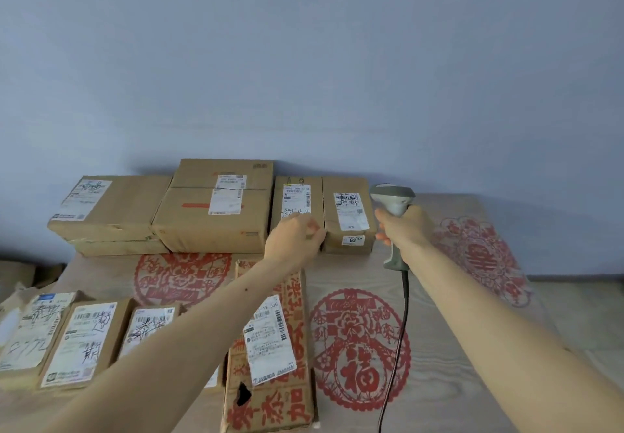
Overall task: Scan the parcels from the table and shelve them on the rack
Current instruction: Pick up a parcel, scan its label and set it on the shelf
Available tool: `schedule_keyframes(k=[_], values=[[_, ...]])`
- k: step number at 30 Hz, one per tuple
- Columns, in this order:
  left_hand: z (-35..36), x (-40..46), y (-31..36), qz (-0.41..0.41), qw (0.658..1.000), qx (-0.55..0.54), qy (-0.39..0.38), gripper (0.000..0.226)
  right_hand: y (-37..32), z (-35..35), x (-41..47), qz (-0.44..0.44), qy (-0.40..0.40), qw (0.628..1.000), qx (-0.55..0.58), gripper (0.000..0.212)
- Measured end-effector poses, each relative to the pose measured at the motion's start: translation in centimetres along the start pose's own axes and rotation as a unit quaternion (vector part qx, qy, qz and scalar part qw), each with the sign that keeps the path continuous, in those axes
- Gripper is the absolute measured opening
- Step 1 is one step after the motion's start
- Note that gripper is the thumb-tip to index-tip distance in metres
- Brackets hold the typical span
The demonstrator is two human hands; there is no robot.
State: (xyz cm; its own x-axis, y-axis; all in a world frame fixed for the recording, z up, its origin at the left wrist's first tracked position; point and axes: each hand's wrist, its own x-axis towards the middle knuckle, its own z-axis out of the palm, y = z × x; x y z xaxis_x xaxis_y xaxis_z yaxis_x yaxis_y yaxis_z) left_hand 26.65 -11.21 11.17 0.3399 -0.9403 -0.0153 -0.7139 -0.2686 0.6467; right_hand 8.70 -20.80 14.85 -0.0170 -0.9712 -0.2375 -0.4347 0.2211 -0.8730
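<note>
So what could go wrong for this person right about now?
The left hand reaches for a narrow parcel packed tightly between a large box and another small parcel, so pulling it out might drag a neighbour along. The scanner in the right hand trails a cable across the table, which could catch on the table's edge. Many labels lie close together, so the wrong one could get scanned.

Both arms outstretched; left grip (293, 237) loosely curled, right grip (403, 226) fist-clenched.

Plain blue-grey wall (304, 61) behind wood-grain table (557, 314)
</note>
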Motion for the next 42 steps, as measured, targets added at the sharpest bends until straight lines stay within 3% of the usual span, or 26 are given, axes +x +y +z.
schedule_keyframes(k=[8, 15, 22, 32, 38, 42], values=[[8.2, 6.4, 1.2, -0.091, 0.996, -0.008, -0.004, 0.026, 4.7, 1.3, 9.4, 0.025, -0.046, 0.997, -0.050, 0.021], [12.8, 9.6, 1.3, -0.183, 0.983, 0.011, -0.023, 0.049, 8.8, 3.9, 13.8, 0.054, -0.053, 0.994, -0.074, 0.032], [14.3, 10.7, 2.1, -0.175, 0.981, 0.090, 0.005, 0.052, 10.0, 4.5, 15.4, 0.063, -0.066, 0.992, -0.085, 0.039], [16.5, 10.2, 2.9, -0.192, 0.963, 0.189, -0.027, 0.061, 10.9, 3.7, 16.7, 0.055, -0.077, 0.993, -0.065, 0.043], [16.5, 10.1, 3.9, -0.199, 0.978, 0.060, 0.018, 0.060, 11.1, 2.7, 17.2, 0.049, -0.064, 0.994, -0.073, 0.045], [16.2, 10.7, 3.4, -0.279, 0.960, -0.038, -0.009, 0.079, 10.8, 1.8, 17.3, 0.052, -0.076, 0.991, -0.101, 0.044]])
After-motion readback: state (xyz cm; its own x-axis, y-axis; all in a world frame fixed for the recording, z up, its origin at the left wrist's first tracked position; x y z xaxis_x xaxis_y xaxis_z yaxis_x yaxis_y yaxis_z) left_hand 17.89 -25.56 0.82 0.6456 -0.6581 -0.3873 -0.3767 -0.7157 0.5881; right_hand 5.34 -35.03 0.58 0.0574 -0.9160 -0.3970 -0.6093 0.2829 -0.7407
